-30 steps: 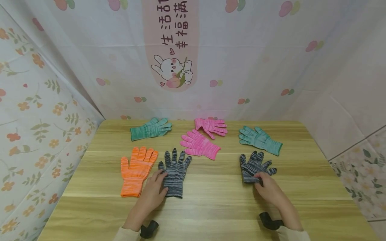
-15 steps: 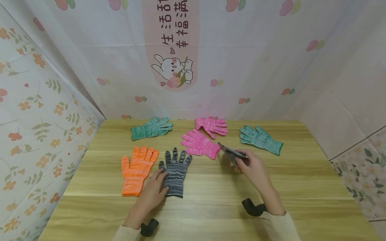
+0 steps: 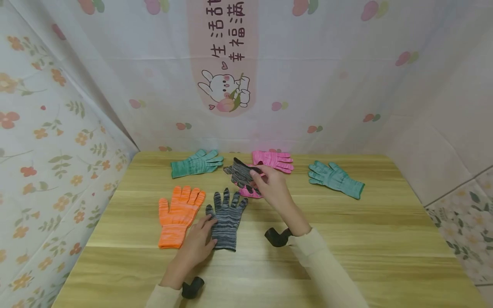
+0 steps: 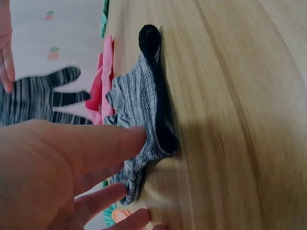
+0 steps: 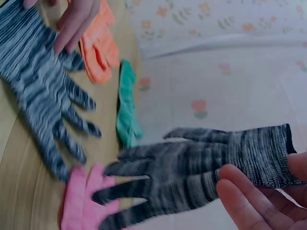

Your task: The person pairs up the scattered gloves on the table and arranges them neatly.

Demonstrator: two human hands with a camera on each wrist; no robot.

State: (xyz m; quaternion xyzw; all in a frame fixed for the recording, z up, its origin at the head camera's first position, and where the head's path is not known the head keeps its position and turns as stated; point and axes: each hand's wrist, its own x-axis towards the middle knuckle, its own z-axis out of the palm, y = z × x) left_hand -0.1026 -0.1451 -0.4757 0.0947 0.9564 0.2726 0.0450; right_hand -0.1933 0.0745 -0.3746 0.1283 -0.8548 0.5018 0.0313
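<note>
My right hand pinches the cuff of a dark grey striped knit glove and holds it in the air. In the right wrist view that raised glove has its fingers pointing left, away from the hand. A matching grey glove lies flat on the table, fingers toward the back. My left hand rests on its left edge with relaxed fingers. The left wrist view shows the thumb over that lying glove near its black cuff. Beneath the raised glove, a pink glove is mostly hidden.
An orange glove lies left of my left hand. Toward the back are a green glove, a second pink glove and another green glove at right. The wooden table ends at a patterned curtain.
My right hand has lifted the second grey glove off the table's right side and carried it left, over the pink glove. The left hand stays on the other grey glove.
</note>
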